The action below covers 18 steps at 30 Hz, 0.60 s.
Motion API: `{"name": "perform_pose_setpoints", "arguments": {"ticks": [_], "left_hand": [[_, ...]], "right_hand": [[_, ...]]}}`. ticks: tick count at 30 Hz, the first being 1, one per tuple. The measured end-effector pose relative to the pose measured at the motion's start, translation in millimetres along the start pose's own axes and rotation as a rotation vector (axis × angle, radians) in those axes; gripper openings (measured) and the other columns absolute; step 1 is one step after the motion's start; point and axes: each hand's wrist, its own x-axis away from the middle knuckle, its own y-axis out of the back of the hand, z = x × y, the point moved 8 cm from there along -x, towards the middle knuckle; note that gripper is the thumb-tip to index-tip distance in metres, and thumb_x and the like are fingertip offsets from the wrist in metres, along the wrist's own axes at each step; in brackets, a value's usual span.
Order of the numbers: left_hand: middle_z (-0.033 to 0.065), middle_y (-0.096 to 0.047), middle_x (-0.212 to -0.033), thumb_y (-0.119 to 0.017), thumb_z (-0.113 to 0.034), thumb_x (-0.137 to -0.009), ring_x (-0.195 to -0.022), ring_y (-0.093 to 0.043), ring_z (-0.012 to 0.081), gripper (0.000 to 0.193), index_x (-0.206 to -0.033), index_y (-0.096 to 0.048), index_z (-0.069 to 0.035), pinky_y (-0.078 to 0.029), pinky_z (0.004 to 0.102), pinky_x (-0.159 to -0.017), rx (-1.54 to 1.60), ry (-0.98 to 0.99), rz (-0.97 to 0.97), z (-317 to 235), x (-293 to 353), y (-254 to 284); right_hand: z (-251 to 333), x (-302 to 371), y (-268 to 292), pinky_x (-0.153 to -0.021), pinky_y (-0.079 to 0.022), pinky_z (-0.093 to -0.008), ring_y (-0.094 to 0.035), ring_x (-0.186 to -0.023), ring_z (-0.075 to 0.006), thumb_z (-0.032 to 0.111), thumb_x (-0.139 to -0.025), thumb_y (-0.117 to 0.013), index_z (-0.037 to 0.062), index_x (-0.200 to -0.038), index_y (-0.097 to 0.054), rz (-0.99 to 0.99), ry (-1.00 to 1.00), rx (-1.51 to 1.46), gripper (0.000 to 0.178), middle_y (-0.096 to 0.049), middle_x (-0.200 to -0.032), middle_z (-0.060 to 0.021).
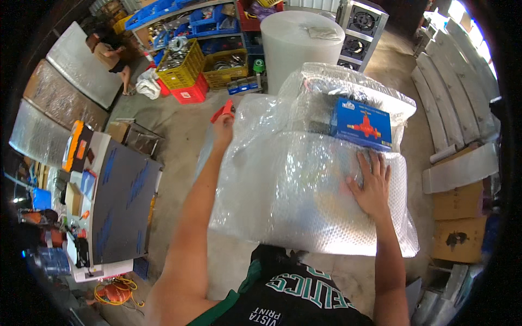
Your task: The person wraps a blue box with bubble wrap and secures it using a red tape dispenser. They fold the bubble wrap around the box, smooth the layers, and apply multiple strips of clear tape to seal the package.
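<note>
The clear bubble-wrapped bundle (pixel 310 190) lies right before me, the tall white roll (pixel 296 49) standing behind it. On its far part sits the blue box (pixel 348 135), which could slide if the slick film under it were tugged. My right hand (pixel 372 187) rests flat on the wrap, fingers spread; too light a press might let the layers shift. My left hand (pixel 222 128) is wrapped around a red tool (pixel 222 111) (its kind I can't tell), which could snag the film if swung close.
</note>
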Motion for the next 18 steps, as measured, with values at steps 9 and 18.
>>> {"name": "perform_pose_setpoints", "arguments": {"ticks": [9, 18], "left_hand": [[0.0234, -0.062, -0.140, -0.069, -0.017, -0.090, -0.125, -0.062, 0.0397, 0.052, -0.140, -0.060, -0.009, -0.049, 0.0506, -0.108, -0.624, -0.006, 0.449, 225.3, -30.8, -80.8], [0.0266, -0.065, -0.119, -0.070, -0.028, -0.096, -0.112, -0.063, 0.0455, 0.037, -0.127, -0.069, -0.008, -0.051, 0.0548, -0.094, -0.642, -0.127, 0.351, 152.4, -52.0, -47.4]], "right_hand": [[-10.8, -13.4, -9.0, -0.127, -0.010, -0.0670, -0.020, -0.159, -0.0450, 0.071, -0.089, -0.067, 0.0270, -0.161, -0.044, 0.119, -0.065, 0.033, 0.087, -0.033, -0.168, -0.0172], [-13.2, -11.4, -8.9, -0.128, -0.011, -0.0667, -0.022, -0.158, -0.0432, 0.075, -0.093, -0.058, 0.0288, -0.162, -0.043, 0.080, -0.030, 0.005, 0.085, -0.033, -0.168, -0.0164]]}}
